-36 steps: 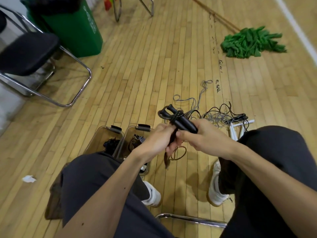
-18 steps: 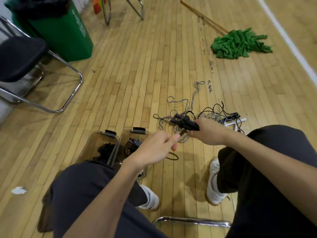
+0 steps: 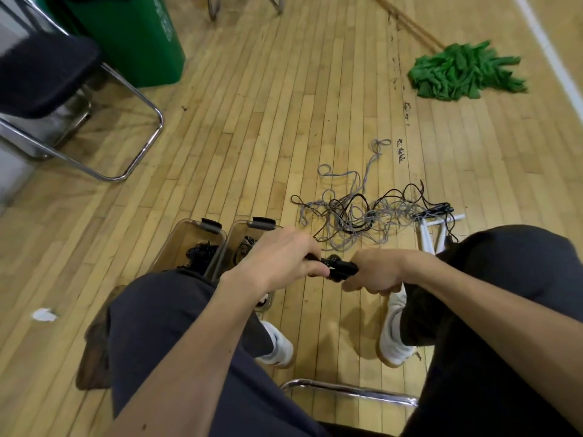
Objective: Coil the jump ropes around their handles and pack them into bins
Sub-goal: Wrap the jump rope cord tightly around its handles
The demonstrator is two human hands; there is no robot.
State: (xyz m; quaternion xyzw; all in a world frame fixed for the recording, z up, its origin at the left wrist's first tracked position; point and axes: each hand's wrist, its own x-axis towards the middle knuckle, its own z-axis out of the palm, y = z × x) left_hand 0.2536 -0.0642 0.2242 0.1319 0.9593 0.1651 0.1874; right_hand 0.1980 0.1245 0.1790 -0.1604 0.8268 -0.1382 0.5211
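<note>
Gym-type wood plank floor, seen from above by a seated person, knees at lower frame.

Item 1: black jump rope bundle, cord coiled round its handles, held horizontal above floor btwn knees. Left hand clenched on its left end; right hand clenched on its right end. Only short middle section shows btwn the two fists.

Item 2: two clear bins, side by side, just left of the hands, partly hidden by left thigh. Each has a dark latch on far rim. Dark coiled ropes inside both; count not readable.

Item 3: loose tangle of ropes, grey + black cords, on floor just beyond the hands. One grey strand trails off toward far side.

Item 4: white handles, at right edge of tangle, next to right knee.

Item 5: white shoes, both flat on floor below the hands.

Misc.: green mop head w/ wooden stick, far right. Green trash bin, far left. Black-seat chair w/ chrome frame, left edge. Scrap of white paper on floor, lower left. White court line, upper right. Chrome tube at bottom, btwn legs.
</note>
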